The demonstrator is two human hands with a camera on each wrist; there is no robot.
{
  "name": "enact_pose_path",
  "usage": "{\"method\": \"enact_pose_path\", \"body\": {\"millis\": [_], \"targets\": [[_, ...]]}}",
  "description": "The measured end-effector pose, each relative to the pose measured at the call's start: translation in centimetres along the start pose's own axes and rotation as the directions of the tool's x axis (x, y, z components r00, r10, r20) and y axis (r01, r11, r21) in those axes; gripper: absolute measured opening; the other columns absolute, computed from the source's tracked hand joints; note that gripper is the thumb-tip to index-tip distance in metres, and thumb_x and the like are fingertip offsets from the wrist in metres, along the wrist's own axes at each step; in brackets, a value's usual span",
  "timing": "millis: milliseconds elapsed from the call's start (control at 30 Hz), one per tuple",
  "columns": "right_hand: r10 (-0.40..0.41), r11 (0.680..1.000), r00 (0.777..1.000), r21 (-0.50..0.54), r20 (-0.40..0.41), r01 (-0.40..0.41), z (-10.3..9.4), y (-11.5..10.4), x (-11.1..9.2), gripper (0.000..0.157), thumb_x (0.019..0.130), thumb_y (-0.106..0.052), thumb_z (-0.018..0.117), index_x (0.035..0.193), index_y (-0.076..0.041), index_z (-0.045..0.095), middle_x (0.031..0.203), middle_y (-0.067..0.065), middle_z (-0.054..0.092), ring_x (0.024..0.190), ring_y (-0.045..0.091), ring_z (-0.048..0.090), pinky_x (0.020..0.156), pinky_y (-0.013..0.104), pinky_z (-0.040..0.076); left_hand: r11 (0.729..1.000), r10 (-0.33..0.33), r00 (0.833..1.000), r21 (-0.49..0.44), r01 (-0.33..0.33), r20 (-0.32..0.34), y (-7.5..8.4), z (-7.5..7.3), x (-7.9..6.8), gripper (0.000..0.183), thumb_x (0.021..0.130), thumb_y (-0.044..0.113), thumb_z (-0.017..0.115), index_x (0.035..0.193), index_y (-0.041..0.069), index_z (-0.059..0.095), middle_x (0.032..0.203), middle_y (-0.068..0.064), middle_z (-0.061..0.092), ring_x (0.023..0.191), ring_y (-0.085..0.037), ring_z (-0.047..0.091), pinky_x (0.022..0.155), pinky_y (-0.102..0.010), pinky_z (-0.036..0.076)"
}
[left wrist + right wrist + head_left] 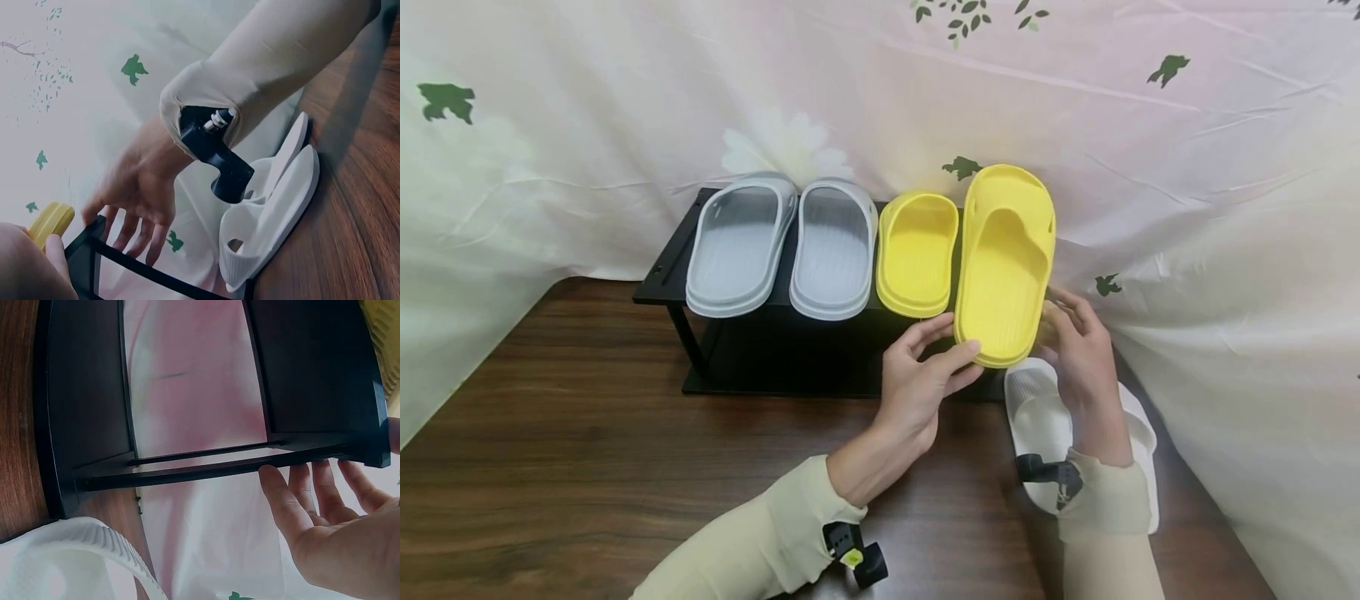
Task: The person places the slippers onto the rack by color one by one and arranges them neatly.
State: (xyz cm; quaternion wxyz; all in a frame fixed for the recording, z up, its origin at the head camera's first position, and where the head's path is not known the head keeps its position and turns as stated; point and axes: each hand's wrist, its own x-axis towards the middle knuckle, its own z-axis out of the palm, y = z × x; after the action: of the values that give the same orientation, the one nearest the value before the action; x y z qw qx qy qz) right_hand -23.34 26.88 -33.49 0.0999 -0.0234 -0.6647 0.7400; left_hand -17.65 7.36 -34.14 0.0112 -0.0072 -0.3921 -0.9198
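In the head view my left hand point(913, 383) pinches the heel of a yellow clog point(1003, 283), its thumb on the heel's edge. The clog lies tilted at the right end of a black shoe rack point(658, 283). Beside it on the rack's top sits a second yellow clog point(917, 258). My right hand point(1082, 358) is at the rack's right end, close to the clog's side. Seen in the right wrist view, the right hand's fingers point(281, 494) are extended and rest along the rack's side bar point(181, 478).
Two grey clogs point(737, 250) stand on the rack's left half. White slippers point(1037, 417) are on the wooden surface point(565, 433) at the right, partly hidden under my right forearm. A patterned cloth point(625, 100) hangs behind and at the sides.
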Motion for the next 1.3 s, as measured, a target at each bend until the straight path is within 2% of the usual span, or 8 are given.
{"method": "enact_pose_path", "body": {"millis": [400, 700, 1300], "targets": [[0.010, 1.000, 1.000, 0.009, 0.003, -0.010, 0.0, -0.2, -0.2, 0.046, 0.101, -0.022, 0.064, 0.145, -0.015, 0.052, 0.126, 0.002, 0.051, 0.092, 0.015, 0.063, 0.074, 0.024, 0.057, 0.998, 0.069, 0.993, -0.007, -0.070, -0.092, -0.7, 1.5, 0.1, 0.040, 0.078, -0.010, 0.078, 0.114, 0.002, 0.066, 0.113, -0.013, 0.059, 0.069, -0.016, 0.067, 0.071, -0.036, 0.061], [0.012, 0.999, 1.000, -0.043, -0.020, -0.013, 0.1, -0.4, -0.1, 0.047, 0.101, -0.025, 0.064, 0.146, -0.016, 0.052, 0.127, 0.002, 0.051, 0.095, 0.017, 0.062, 0.076, 0.023, 0.057, 0.994, 0.088, 0.990, -0.048, -0.094, -0.114, -1.1, 2.1, 0.4, 0.037, 0.079, -0.009, 0.080, 0.111, 0.000, 0.062, 0.111, -0.012, 0.058, 0.071, -0.017, 0.068, 0.070, -0.034, 0.061], [0.016, 1.000, 1.000, -0.007, -0.005, -0.016, 0.1, -0.3, -0.2, 0.045, 0.102, -0.023, 0.064, 0.144, -0.014, 0.053, 0.124, 0.002, 0.053, 0.094, 0.015, 0.065, 0.079, 0.024, 0.057, 0.975, 0.110, 0.978, -0.172, -0.141, -0.178, -1.7, 3.4, 0.8, 0.031, 0.082, -0.007, 0.080, 0.097, 0.004, 0.055, 0.094, -0.009, 0.054, 0.072, -0.020, 0.068, 0.070, -0.037, 0.061]]}}
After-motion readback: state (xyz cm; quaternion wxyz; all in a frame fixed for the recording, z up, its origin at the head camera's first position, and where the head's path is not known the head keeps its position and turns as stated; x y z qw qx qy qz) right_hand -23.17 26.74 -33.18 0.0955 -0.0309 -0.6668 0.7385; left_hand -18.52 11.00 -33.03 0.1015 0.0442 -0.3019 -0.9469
